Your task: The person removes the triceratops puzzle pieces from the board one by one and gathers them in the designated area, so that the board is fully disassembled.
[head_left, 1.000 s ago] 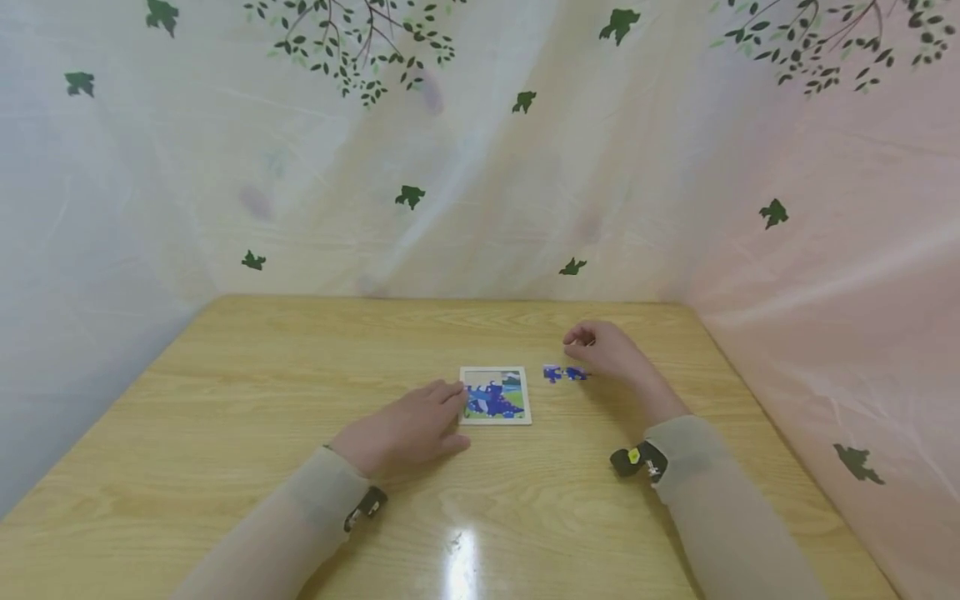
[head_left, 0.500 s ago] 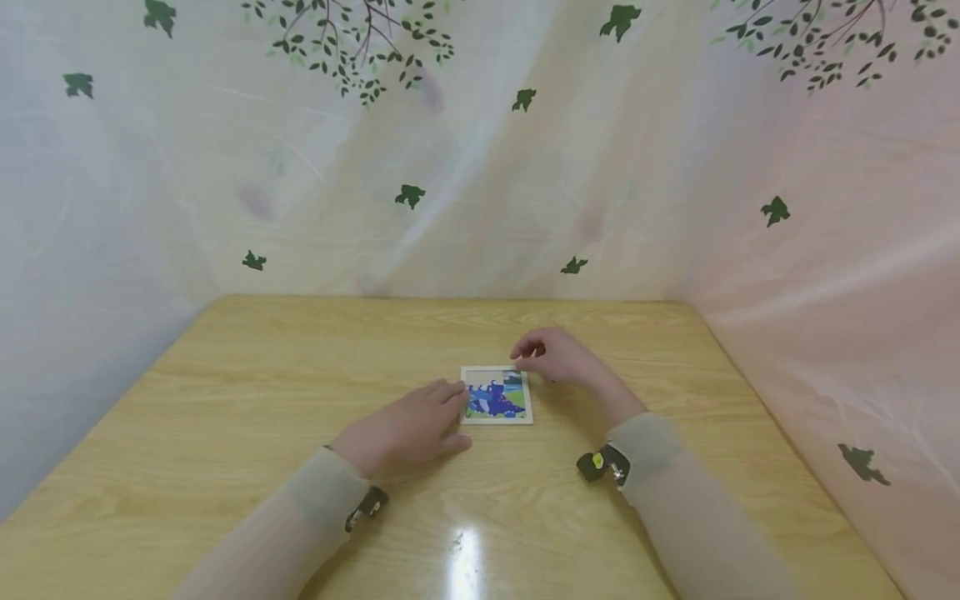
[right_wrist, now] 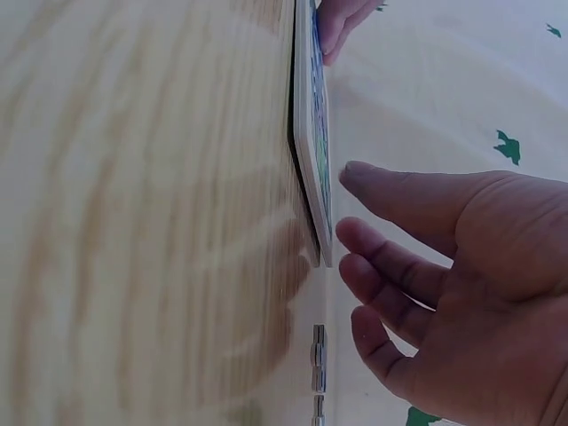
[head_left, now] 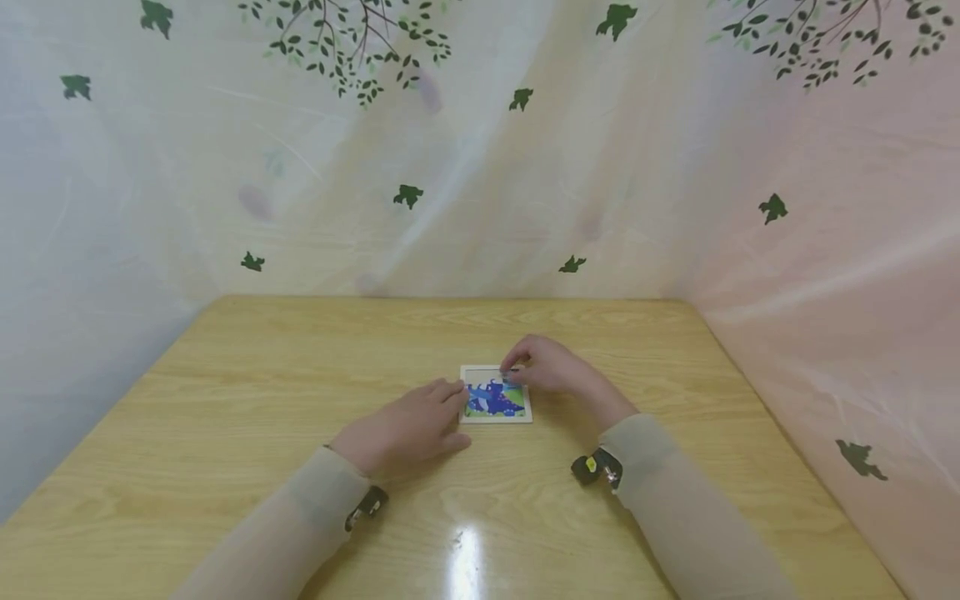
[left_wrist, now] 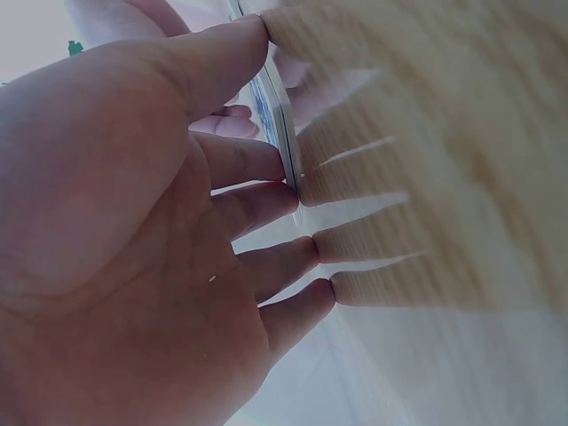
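A white-rimmed jigsaw puzzle with a purple-blue dinosaur picture lies flat on the table, its upper left part pale and bare. My left hand lies at the frame's left edge, fingers extended. In the left wrist view its fingertips touch the frame's edge and the table. My right hand is over the frame's upper right corner, its thumb and forefinger at the corner puzzle piece. From the right wrist, the thumb sits just above the picture and the other fingers curl; whether they pinch the piece is hidden.
Loose puzzle pieces lie on the wooden table right of the frame, covered by my right hand in the head view. A pale curtain with green leaf prints stands behind and along both sides.
My right hand has moved left from above the loose pieces to the frame's upper right corner, its fingers lowered onto it. The left hand stays at the frame's left edge.
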Demonstrator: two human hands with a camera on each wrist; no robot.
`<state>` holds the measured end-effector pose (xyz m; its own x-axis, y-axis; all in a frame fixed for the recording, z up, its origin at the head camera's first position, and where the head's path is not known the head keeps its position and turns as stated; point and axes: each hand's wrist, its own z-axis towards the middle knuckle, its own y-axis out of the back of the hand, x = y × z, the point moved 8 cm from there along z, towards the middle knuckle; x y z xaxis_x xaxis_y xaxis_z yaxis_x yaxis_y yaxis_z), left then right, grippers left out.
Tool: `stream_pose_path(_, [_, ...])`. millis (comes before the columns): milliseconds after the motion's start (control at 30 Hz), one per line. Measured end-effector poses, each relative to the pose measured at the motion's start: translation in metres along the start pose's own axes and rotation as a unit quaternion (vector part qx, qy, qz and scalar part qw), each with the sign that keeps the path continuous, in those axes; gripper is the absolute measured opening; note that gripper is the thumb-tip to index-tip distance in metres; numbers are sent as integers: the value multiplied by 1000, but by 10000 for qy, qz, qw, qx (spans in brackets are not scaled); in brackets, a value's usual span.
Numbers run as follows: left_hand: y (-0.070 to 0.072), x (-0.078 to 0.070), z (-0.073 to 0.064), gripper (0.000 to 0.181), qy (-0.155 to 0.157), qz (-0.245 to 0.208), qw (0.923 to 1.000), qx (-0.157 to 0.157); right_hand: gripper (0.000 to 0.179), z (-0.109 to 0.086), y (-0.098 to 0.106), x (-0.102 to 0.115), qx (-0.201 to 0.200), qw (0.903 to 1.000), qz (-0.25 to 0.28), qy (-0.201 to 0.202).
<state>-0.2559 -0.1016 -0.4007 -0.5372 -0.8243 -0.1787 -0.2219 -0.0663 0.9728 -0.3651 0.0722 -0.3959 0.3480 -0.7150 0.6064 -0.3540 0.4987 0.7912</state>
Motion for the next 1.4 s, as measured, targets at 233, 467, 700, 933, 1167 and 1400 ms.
stream_pose_path(233, [1, 1, 0, 74, 30, -79, 10000, -8, 14, 0, -2, 4, 118, 9994, -285, 183])
stream_pose_path(467, [1, 1, 0, 74, 33, -32, 10000, 2, 15, 1, -3, 6, 152, 9981, -491, 342])
stream_pose_path(700, [1, 1, 1, 74, 3, -31, 10000, -3, 14, 1, -2, 6, 136, 9979, -490, 397])
stream_pose_path(933, [-1, 2, 1, 74, 7, -139, 9999, -32, 12, 1, -4, 5, 176, 9983, -437, 346])
stream_pose_path(1167, [-2, 2, 1, 73, -32, -70, 10000, -42, 11, 2, -4, 7, 108, 9982, -443, 386])
stream_pose_path(1400, [-1, 1, -1, 75, 19, -68, 10000, 8, 11, 0, -3, 9, 191, 9985, -364, 365])
